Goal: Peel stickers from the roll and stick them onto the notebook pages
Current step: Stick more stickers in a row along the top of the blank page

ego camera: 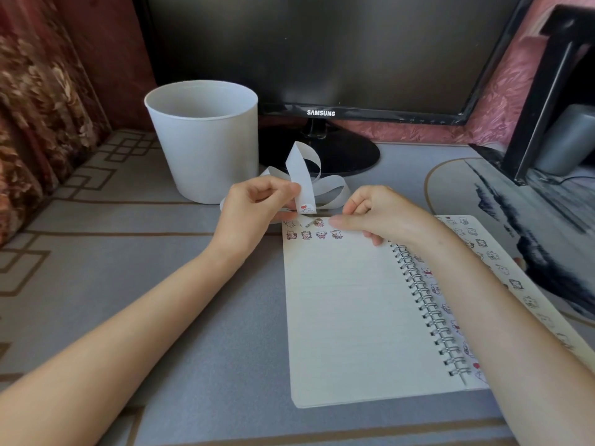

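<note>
1. Head view: a spiral notebook (347,317) lies open on the grey table mat (161,284), right of centre and a little tilted.
2. Left page: two short rows of small cartoon stickers (314,235) run along the top edge, with blank lined paper below. The right page carries stickers down its length and is partly hidden by the right forearm.
3. Left hand (257,204): fingers curled. Thumb and fingertips pinch the sticker strip (301,175) near its end, just above the notebook's top left corner. One red-heart sticker (306,207) sits on that end.
4. The strip loops up and back in loose white coils behind both hands.
5. Right hand (370,214): fingers curled, index tip down on the left page's top edge, beside the upper sticker row. Cannot tell whether it pinches a sticker.
6. Behind: a white bucket (203,140) touching distance from the coils, and a dark Samsung monitor (322,53).
</note>
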Motion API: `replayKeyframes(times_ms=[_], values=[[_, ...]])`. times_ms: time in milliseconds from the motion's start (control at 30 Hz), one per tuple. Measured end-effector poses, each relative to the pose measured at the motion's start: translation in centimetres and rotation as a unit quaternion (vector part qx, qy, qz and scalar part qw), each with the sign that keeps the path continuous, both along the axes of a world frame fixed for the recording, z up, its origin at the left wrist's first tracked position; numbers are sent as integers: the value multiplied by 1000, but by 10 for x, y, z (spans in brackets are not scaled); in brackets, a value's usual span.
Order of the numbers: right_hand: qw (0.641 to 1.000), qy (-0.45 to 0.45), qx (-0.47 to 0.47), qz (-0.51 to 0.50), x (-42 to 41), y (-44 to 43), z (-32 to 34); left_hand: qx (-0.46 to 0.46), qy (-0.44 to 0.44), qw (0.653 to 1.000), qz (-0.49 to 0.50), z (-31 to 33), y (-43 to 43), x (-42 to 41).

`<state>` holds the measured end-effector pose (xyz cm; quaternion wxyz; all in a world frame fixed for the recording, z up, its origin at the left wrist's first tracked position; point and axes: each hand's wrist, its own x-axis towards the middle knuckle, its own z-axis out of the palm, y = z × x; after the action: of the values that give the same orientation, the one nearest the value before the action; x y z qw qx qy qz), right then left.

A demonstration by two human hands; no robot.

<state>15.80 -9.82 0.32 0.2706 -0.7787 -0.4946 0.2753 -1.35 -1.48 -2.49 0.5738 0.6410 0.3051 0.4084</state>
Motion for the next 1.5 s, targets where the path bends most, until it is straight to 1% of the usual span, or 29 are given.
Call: replayKeyframes(times_ms=[100, 567, 767, 933, 1000, 1067, 1133, 1200, 1333, 1500], values=[[1000, -7, -18, 10, -1, 0, 0, -1, -1, 1000, -2, 0, 0, 0], [999, 1, -34, 30, 6, 2, -2, -4, 0, 1000, -2, 1, -1, 0], [1000, 11, -8, 11, 3, 2, -3, -5, -4, 1000, -3, 1, -1, -1], [1000, -22, -3, 4, 4, 5, -8, -4, -6, 1000, 2, 1, -1, -1], [999, -24, 24, -5, 3, 5, -9, -5, -11, 1000, 6, 1, 0, -1], [995, -7, 100, -3, -2, 5, -5, -5, -17, 1000, 5, 1, 0, 0], [982, 28, 187, 26, -10, 5, 2, -9, -27, 1000, 1, 1, 0, -1], [968, 42, 241, 58, -18, 5, 5, -15, -40, 999, 1, 2, 0, -1], [957, 0, 280, 74, -26, 6, -2, -22, -60, 998, 8, 3, 0, -1], [953, -13, 294, 67, -26, 6, -3, -22, -68, 997, -5, 3, -2, 0]])
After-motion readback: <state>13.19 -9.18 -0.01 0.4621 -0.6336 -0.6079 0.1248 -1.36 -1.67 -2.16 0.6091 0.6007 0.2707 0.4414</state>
